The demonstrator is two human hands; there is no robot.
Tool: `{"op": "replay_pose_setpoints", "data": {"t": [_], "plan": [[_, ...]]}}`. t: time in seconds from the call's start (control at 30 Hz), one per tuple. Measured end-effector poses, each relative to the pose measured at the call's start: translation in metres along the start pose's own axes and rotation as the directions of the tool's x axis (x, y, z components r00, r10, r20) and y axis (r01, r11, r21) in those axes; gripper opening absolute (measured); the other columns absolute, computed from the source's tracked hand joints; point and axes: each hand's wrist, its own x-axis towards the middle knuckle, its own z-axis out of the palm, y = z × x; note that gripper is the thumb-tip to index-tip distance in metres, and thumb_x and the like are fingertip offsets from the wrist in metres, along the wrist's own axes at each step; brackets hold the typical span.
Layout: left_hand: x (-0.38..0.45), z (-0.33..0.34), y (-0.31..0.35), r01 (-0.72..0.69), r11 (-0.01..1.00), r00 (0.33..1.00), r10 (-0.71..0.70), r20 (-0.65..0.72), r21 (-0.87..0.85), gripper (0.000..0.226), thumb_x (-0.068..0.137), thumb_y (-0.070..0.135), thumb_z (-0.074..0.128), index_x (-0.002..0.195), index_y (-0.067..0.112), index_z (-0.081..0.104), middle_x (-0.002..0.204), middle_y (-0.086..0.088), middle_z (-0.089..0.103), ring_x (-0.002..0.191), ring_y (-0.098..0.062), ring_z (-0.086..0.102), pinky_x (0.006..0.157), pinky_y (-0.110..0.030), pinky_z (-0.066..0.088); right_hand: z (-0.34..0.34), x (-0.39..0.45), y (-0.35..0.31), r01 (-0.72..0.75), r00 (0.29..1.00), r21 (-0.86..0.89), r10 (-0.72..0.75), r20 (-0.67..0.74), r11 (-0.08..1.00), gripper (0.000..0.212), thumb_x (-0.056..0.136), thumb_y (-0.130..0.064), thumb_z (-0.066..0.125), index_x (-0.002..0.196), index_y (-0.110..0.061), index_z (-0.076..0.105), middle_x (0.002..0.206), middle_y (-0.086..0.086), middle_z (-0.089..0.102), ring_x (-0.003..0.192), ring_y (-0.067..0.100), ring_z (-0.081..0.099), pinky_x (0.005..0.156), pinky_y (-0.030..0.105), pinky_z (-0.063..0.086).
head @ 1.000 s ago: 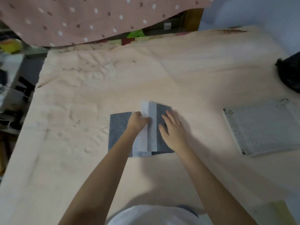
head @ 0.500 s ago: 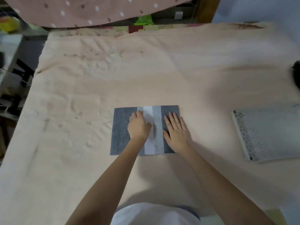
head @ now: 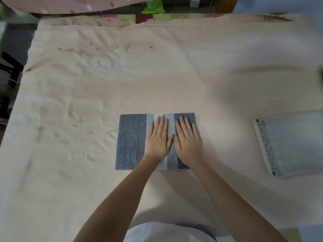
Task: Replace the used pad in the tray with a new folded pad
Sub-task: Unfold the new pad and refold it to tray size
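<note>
On the far left I see a dark shelf edge (head: 10,70) past the surface, which is covered by a peach cloth (head: 87,84) with faint embroidered flowers and a few loose threads. I cannot tell whether a tabletop or a bed lies under it. Above its far edge hangs a pink spotted fabric (head: 78,4), and a green scrap (head: 153,7) sits beyond it.

Moving toward the middle, the folded pad (head: 130,142) lies flat on the cloth, its grey outer panels to either side and a paler, whiter strip running down the centre. My left hand (head: 159,138) lies flat on that pale strip, fingers straight and together, palm down, gripping nothing. Just beside it, thumbs almost touching, my right hand (head: 188,140) presses flat on the pad's right grey panel, fingers straight and slightly spread, its grip likewise loose and holding nothing. Both forearms reach in from the bottom, above a white garment (head: 166,231).

Well apart to the right, the pale perforated tray (head: 262,145) rests on the cloth, cut off by the frame edge. I cannot tell whether a pad lies inside it.
</note>
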Motion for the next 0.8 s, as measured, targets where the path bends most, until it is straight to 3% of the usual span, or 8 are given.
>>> {"op": "replay_pose_setpoints", "data": {"t": [0.1,0.23,0.3,0.47,0.8], "plan": [[-0.001,0.001,-0.001,-0.013,1.000,1.000,0.013,-0.008,0.011,0.062,0.095,0.033,0.011,0.144,-0.001,0.027,0.153,-0.017,0.022,0.142,-0.031,0.019,0.117,-0.048,0.016,-0.001,0.023,-0.016,0.004,1.000,0.060,-0.005,0.012,0.998,0.053,0.098,-0.028,0.019,0.145,-0.005,0.031,0.152,0.011,0.029,0.142,0.024,0.025,0.117,0.042,0.019],[0.001,0.006,-0.003,-0.021,1.000,0.999,0.021,0.050,0.001,0.064,0.094,0.034,0.014,0.149,0.003,0.003,0.157,-0.013,-0.001,0.145,-0.028,-0.004,0.118,-0.043,-0.007,0.011,0.039,-0.021,0.032,0.996,0.047,-0.036,0.082,0.998,0.060,0.095,-0.033,-0.001,0.149,-0.010,0.011,0.158,0.006,0.008,0.146,0.018,0.002,0.120,0.036,0.001],[0.002,0.006,-0.003,-0.014,1.000,0.998,0.014,0.054,0.000,0.064,0.093,0.034,0.013,0.149,0.003,0.003,0.157,-0.014,-0.001,0.145,-0.028,-0.004,0.118,-0.043,-0.006,0.016,0.040,-0.018,0.018,0.997,0.060,-0.023,0.077,0.998,0.061,0.094,-0.034,-0.002,0.149,-0.010,0.010,0.158,0.005,0.008,0.146,0.017,0.001,0.120,0.035,0.000],[0.001,0.003,-0.001,0.004,1.000,1.000,-0.004,-0.028,-0.016,0.059,0.095,0.030,0.016,0.143,-0.002,0.030,0.151,-0.018,0.027,0.141,-0.031,0.023,0.116,-0.048,0.020,0.021,0.039,-0.002,0.001,0.997,0.007,-0.001,0.079,1.000,0.057,0.098,-0.032,0.002,0.149,-0.007,0.009,0.158,0.005,0.007,0.146,0.016,0.003,0.120,0.033,0.003],[0.001,0.008,-0.002,0.023,0.997,1.000,-0.023,-0.001,-0.078,0.059,0.098,0.035,0.015,0.147,0.001,0.019,0.156,-0.014,0.015,0.145,-0.027,0.010,0.119,-0.044,0.009,0.020,0.030,0.033,-0.138,0.989,-0.069,0.141,0.048,0.988,0.059,0.097,-0.033,0.006,0.149,-0.005,0.011,0.158,0.009,0.010,0.146,0.019,0.006,0.120,0.040,0.007]]}}
